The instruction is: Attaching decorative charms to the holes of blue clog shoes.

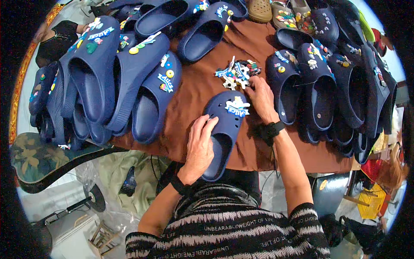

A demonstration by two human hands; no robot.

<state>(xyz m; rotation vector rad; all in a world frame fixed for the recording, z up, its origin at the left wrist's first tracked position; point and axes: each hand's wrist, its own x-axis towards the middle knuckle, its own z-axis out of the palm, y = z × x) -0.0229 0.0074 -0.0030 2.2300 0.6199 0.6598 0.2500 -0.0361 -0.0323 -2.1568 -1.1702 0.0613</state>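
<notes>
A navy blue clog (pixel 225 123) lies in front of me at the table's near edge, its toe pointing away. On its upper sits a white and blue banner-shaped shoe charm (pixel 237 106); several holes beside it are bare. My left hand (pixel 200 144) grips the clog's left side, fingers over the strap area and thumb toward the opening. My right hand (pixel 261 98) is at the near right edge of a small pile of mixed shoe charms (pixel 235 74). Its fingers are bent together there, and what they pinch is hidden.
Brown cloth (pixel 189 103) covers the table. Navy clogs with charms (pixel 92 71) stack up at the left, with more clogs (pixel 317 86) at the right and along the back. A tan clog (pixel 259 11) is at the far edge. Another person (pixel 56 41) is at far left.
</notes>
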